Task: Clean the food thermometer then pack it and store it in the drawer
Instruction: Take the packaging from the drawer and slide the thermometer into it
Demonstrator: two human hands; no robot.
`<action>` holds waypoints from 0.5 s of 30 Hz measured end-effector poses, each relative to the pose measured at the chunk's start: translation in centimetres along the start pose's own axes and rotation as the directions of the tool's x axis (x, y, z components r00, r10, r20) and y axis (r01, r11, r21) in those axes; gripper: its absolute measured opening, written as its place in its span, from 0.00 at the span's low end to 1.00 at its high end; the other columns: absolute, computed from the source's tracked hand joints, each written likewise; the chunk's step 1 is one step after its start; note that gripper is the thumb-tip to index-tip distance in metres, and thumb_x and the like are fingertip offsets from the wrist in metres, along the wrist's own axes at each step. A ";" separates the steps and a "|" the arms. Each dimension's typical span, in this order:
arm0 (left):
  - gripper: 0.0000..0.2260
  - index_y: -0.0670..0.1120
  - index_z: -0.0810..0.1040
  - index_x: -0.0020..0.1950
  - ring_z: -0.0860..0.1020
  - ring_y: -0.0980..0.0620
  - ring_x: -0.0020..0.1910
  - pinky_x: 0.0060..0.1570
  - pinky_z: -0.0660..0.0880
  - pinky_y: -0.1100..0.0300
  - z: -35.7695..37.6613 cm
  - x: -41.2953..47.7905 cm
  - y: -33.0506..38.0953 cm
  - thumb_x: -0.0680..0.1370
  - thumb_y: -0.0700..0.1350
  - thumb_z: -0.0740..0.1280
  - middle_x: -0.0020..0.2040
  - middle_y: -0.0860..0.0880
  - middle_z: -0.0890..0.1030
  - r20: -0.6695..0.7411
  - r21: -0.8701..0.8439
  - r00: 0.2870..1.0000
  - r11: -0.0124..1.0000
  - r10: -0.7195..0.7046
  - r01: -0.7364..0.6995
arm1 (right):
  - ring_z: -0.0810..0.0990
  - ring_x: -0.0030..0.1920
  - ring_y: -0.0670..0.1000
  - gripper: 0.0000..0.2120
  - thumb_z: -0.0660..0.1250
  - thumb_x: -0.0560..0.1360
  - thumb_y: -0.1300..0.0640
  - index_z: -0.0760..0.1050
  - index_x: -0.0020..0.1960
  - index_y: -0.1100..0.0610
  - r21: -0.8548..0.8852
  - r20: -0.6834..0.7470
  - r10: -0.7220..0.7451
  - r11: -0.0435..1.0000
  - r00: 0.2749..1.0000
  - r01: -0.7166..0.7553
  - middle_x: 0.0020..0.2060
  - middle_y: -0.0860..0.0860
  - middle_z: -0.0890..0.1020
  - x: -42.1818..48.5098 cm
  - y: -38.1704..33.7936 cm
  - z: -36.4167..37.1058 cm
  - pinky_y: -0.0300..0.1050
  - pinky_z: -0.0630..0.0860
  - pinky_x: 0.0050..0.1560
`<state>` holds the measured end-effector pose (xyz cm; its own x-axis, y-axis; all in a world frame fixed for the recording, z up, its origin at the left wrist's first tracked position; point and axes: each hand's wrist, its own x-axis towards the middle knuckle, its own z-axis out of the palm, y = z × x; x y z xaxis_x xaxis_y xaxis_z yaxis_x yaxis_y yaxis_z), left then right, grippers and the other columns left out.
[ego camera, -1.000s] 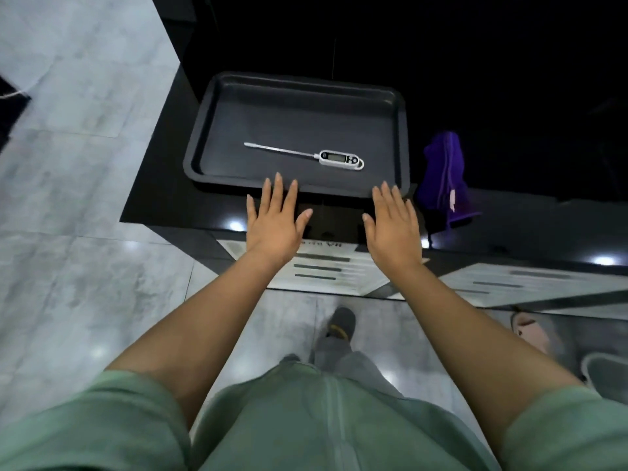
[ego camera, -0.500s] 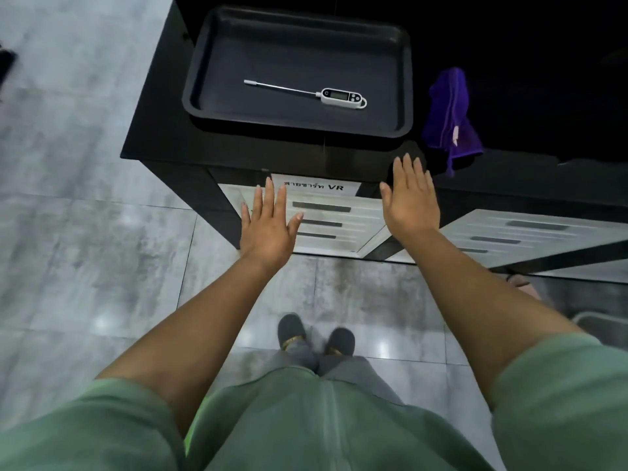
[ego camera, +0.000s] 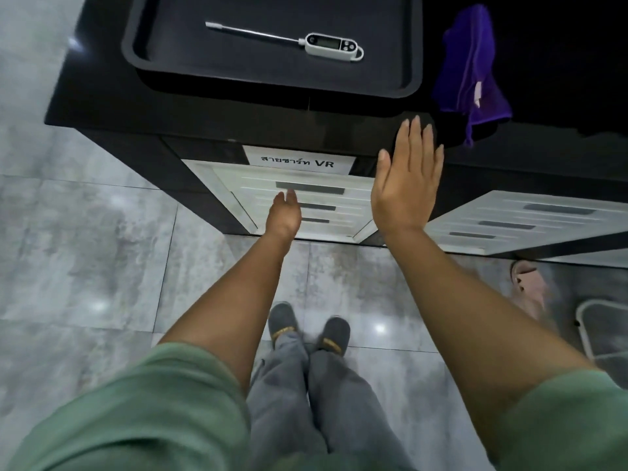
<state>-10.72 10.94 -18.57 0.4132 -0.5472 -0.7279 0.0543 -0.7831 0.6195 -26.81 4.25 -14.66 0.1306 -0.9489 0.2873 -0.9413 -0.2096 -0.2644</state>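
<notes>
A white food thermometer [ego camera: 331, 44] with a long metal probe lies in a black tray [ego camera: 272, 81] on the black counter. A purple cloth [ego camera: 470, 69] hangs over the counter edge to the tray's right. Below the counter is a white drawer unit [ego camera: 306, 190] with dark handle slots and a label above it. My left hand [ego camera: 283, 215] reaches low at the top drawer's handle slot, its fingertips hidden from view. My right hand [ego camera: 406, 185] hovers flat and empty by the counter's front edge, fingers together and extended.
A second white drawer unit [ego camera: 530, 222] stands to the right under the counter. A white bin [ego camera: 605, 331] and a pink slipper [ego camera: 528, 283] sit on the grey tiled floor at the right. My grey slippers [ego camera: 307, 326] are close to the drawers.
The view has tipped down and closer to the counter. My left hand dropped from the counter edge to the top drawer's handle. My right hand stayed near the counter edge.
</notes>
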 end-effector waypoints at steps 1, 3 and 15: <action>0.27 0.44 0.59 0.78 0.65 0.45 0.73 0.71 0.59 0.53 0.3 0.7 0.4 0.84 0.57 0.47 0.74 0.45 0.67 0.034 -0.144 0.996 0.986 -0.083 0.087 | 0.55 0.78 0.54 0.26 0.47 0.84 0.48 0.58 0.77 0.60 0.001 -0.031 0.005 1.000 1.000 -0.005 0.77 0.54 0.61 0.0 0.0 0.3 0.51 0.46 0.77; 0.28 0.44 0.60 0.77 0.70 0.46 0.68 0.71 0.62 0.54 0.6 2.2 0.7 0.83 0.59 0.46 0.67 0.47 0.74 0.096 -0.405 0.983 0.896 -0.157 0.183 | 0.56 0.78 0.54 0.26 0.47 0.84 0.48 0.58 0.77 0.60 -0.003 -0.072 0.003 1.000 0.997 -0.003 0.77 0.53 0.61 0.0 0.1 1.0 0.52 0.47 0.77; 0.33 0.44 0.57 0.78 0.68 0.43 0.72 0.73 0.61 0.50 1.8 6.1 1.4 0.81 0.64 0.47 0.74 0.41 0.66 0.203 -0.887 0.964 0.384 -0.170 0.255 | 0.60 0.76 0.54 0.25 0.48 0.83 0.49 0.61 0.76 0.59 -0.020 -0.236 -0.022 1.000 0.971 0.018 0.76 0.53 0.64 0.0 0.5 2.7 0.53 0.49 0.77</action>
<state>-9.72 5.97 -22.67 0.2042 -0.4544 -0.8671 0.9328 -0.1783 0.3131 -26.41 3.50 -17.28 0.0744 -0.8614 0.5025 -0.9448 -0.2221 -0.2409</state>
